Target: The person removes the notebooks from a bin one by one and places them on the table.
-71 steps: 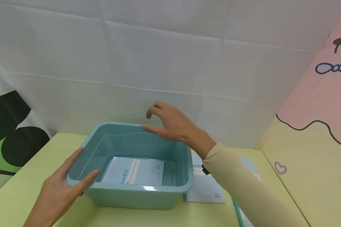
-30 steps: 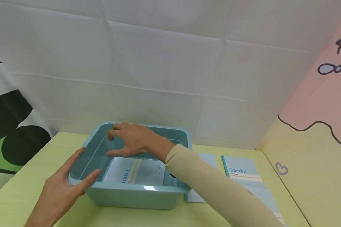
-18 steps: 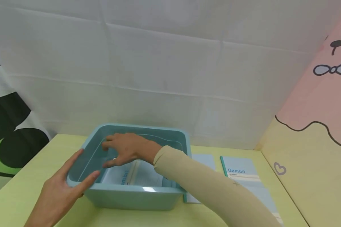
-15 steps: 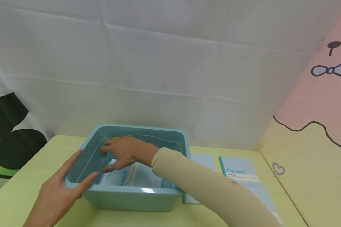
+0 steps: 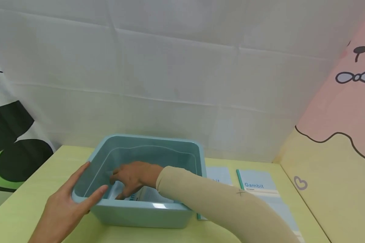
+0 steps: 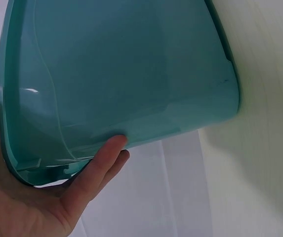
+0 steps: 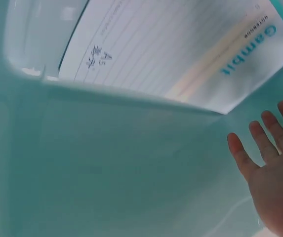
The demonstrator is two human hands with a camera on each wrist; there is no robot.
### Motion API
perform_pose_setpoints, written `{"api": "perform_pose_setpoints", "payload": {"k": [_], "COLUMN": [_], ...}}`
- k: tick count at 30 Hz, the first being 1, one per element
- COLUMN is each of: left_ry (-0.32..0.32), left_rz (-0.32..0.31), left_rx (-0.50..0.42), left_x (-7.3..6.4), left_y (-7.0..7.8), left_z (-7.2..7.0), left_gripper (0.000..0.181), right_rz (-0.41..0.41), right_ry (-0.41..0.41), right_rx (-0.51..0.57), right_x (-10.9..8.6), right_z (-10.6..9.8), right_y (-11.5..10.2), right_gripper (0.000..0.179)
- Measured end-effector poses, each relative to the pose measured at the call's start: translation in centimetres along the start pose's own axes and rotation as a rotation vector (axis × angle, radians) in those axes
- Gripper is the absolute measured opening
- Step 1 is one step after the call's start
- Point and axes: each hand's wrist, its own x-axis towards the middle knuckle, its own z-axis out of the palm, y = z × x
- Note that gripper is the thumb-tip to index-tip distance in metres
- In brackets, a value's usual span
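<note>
A blue-green plastic tub (image 5: 143,215) stands on the yellow table. My left hand (image 5: 62,206) grips its left front corner, thumb over the rim and fingers along the outer wall; the left wrist view shows this hand (image 6: 37,197) at the tub's rim (image 6: 5,123). My right hand (image 5: 132,175) is down inside the tub with its fingers spread. Below it lies a notebook (image 5: 154,195) with a pale cover, partly hidden by the hand and forearm. In the right wrist view the hand (image 7: 274,173) is near the "Gambit" notebook (image 7: 181,49), with a gap between them.
Right of the tub lies a notebook (image 5: 219,173), partly under the right sleeve. Farther right is a "Gambit" notebook (image 5: 257,179) with a green spine; the sleeve hides part of it. A white cloth (image 5: 176,74) hangs behind, and a yellow-pink panel (image 5: 331,168) stands at the right.
My right hand has moved from above the tub's back rim leftward, then down into it towards the notebook. The left hand keeps its hold on the corner.
</note>
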Motion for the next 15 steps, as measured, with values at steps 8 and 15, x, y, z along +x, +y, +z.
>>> {"api": "perform_pose_setpoints", "payload": {"k": [8,15], "left_ry": [0.034,0.052], "left_rz": [0.003,0.028], "left_rx": [0.009,-0.002], "left_x": [-0.3,-0.6], "left_y": [0.2,0.6], "left_z": [0.3,0.2], "left_gripper": [0.098,0.094], "right_rz": [-0.08,-0.084], "right_ry": [-0.082,-0.139], "right_rx": [-0.009,-0.041], "right_x": [0.8,1.0], "right_z": [1.4,1.7], "right_y": [-0.6,-1.1], "right_gripper": [0.054,0.056]}}
